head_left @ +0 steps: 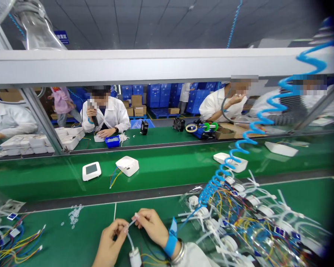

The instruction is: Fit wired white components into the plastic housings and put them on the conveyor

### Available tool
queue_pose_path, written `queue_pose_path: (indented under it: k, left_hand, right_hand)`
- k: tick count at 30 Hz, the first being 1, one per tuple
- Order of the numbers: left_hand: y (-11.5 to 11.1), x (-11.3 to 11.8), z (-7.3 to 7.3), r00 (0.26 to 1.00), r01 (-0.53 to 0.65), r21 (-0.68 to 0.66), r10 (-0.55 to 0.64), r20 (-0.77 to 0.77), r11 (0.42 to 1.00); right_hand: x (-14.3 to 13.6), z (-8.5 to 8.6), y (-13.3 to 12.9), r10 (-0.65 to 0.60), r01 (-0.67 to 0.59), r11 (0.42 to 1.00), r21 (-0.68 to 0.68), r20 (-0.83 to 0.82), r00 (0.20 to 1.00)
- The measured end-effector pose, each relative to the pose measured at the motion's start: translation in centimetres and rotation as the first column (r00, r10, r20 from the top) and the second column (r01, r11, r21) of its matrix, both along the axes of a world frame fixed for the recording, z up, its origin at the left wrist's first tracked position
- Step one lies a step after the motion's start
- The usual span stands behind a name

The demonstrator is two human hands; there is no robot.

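1. Pinching translucent tube (131, 240) between thumb and fingers of left hand (111, 241).
2. Gripping its upper end with right hand (151, 224), fingertips closed.
3. Having white cylindrical part (135, 257) at six o'clock, small rings (74, 215) at nine, wired assemblies (239, 226) at three, white housing (128, 165) at twelve.

The single view looks from the wearer's head, forward and slightly down over the near bench (86, 231), hands close below, coworkers farther off across the line (161, 155).
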State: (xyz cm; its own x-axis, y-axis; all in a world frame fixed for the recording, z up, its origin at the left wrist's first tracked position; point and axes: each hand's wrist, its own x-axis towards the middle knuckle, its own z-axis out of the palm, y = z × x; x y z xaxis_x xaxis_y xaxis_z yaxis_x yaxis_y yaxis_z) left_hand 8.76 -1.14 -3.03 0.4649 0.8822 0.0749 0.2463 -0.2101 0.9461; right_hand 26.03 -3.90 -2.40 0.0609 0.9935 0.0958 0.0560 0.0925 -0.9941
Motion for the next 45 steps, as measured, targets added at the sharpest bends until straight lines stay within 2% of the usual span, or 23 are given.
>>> queue_pose_path:
  k: [9, 18, 25, 31, 45]
  left_hand:
    - [0.1, -0.1, -0.1, 1.0, 0.019, -0.012, -0.019, -0.021, 1.0]
    - [-0.2, 0.1, 1.1, 0.999, -0.013, 0.0, 0.013, -0.033, 1.0]
    - [0.1, -0.4, 0.3, 0.999, 0.025, 0.03, -0.024, -0.039, 0.999]
    - [0.2, -0.4, 0.2, 0.999, 0.024, 0.045, -0.022, -0.036, 0.999]
    - [-0.1, -0.4, 1.1, 0.998, -0.045, 0.026, 0.046, -0.031, 0.999]
  right_hand:
    - [-0.1, 0.1, 0.0, 0.005, -0.005, 1.0, -0.009, -0.006, 1.0]
    - [0.0, 0.1, -0.1, 0.013, -0.013, 1.0, -0.001, -0.002, 1.0]
    - [-0.1, 0.1, -0.1, 0.004, -0.004, 1.0, -0.005, -0.002, 1.0]
    - [-0.2, 0.0, -0.1, 0.008, -0.009, 1.0, -0.023, -0.018, 1.0]
    - [-0.5, 0.0, -0.3, -0.029, 0.027, 0.999, -0.039, -0.039, 0.999]
